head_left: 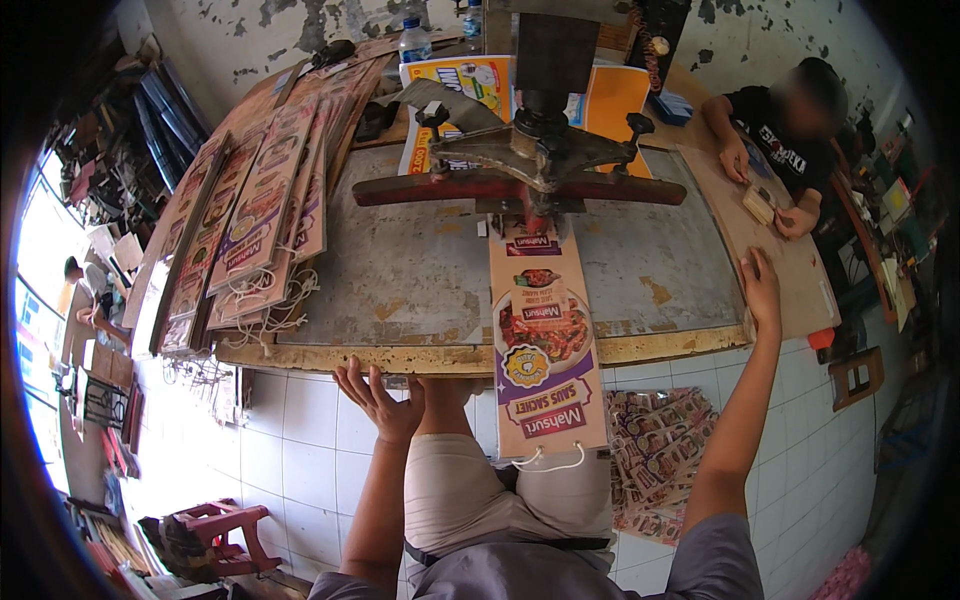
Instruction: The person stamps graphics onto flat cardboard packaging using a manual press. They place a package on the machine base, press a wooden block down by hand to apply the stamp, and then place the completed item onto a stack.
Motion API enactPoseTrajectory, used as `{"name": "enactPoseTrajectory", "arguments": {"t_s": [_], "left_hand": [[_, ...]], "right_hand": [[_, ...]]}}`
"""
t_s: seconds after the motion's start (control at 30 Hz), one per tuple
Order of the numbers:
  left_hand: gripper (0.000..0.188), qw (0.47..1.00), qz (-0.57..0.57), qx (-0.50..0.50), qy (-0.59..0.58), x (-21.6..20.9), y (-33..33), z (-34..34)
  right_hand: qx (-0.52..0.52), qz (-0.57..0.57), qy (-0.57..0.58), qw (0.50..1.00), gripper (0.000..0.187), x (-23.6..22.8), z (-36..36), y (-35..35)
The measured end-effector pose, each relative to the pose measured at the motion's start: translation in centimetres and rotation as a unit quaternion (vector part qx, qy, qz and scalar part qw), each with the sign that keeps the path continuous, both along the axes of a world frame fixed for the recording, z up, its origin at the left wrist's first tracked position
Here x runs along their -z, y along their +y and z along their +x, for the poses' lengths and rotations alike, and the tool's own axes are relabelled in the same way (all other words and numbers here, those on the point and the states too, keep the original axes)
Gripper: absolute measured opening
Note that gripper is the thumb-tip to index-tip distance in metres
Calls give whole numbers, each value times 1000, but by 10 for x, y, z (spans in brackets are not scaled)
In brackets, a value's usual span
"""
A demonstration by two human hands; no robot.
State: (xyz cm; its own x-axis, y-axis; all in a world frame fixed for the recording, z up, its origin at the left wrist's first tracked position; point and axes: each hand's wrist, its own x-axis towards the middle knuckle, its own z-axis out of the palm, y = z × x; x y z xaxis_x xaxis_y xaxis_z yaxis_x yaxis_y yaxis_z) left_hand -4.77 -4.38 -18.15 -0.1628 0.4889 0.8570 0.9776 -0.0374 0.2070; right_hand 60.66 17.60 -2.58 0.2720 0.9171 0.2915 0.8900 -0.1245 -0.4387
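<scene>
A long printed hanging card [545, 350] with a food picture and a white string at its near end lies under the head of a metal press [540, 160]. Its near part juts over the table's front edge toward my lap. My left hand [380, 400] is at the table's wooden front edge [440, 358], fingers spread and holding nothing. At the table's right side, my right hand [762, 288] rests by the edge of a brown board [790, 290], its fingers stretched out with nothing in them. Neither hand touches the card.
Several printed cards with strings [265, 200] are piled on the left. More printed sheets [660, 450] lie on the tiled floor. A co-worker [790, 130] at the right handles a small block [760, 207]. Bottles [414, 42] stand at the back; a red stool [225, 535] is lower left.
</scene>
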Motion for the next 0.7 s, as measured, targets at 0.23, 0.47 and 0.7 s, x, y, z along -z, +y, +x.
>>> {"name": "enactPoseTrajectory", "arguments": {"t_s": [0.23,0.47,0.7], "left_hand": [[85,1000,0,-1,-1,1,0,0],[86,1000,7,5,2,-1,1,0],[84,1000,8,3,8,0,1,-1]], "right_hand": [[0,6,2,1000,59,-2,-3,-2],[1,15,-1,1000,57,-1,-1,-2],[-1,15,17,1000,57,-4,-6,-4]]}}
